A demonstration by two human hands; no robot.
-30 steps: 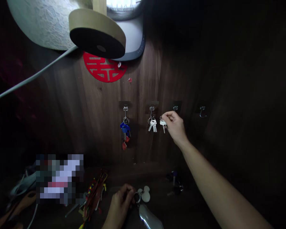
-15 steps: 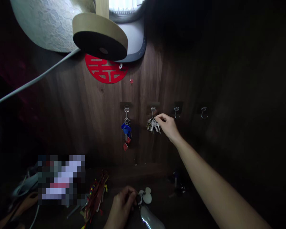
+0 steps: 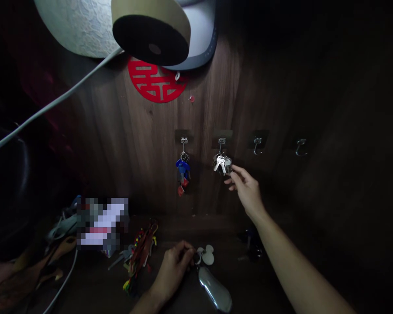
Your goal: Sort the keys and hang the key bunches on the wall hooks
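Observation:
A bunch of silver keys (image 3: 220,164) hangs from the second metal hook (image 3: 222,141) on the wooden panel. At its lower right edge is my right hand (image 3: 247,187), thumb and forefinger close to the keys, the other fingers spread. Low in the view, the fingers of my left hand (image 3: 177,264) pinch the ring of a keychain. On that ring are a shiny silver car key fob (image 3: 215,290) and pale round tags (image 3: 208,255). Keys with blue heads and red tags (image 3: 183,168) hang on the first hook.
Two more hooks (image 3: 257,146) are farther right. Beaded red cords with keys (image 3: 142,250) lie on the shelf, left of my left hand. Above hang caps (image 3: 81,30) and a red cut-out ornament (image 3: 157,83). A round lamp-like object (image 3: 150,39) and white cable (image 3: 59,100) are in front.
My right hand has shifted from the top of the hanging keys to their lower right, and its fingers have loosened. My left hand still holds the keychain. The whole view has shifted.

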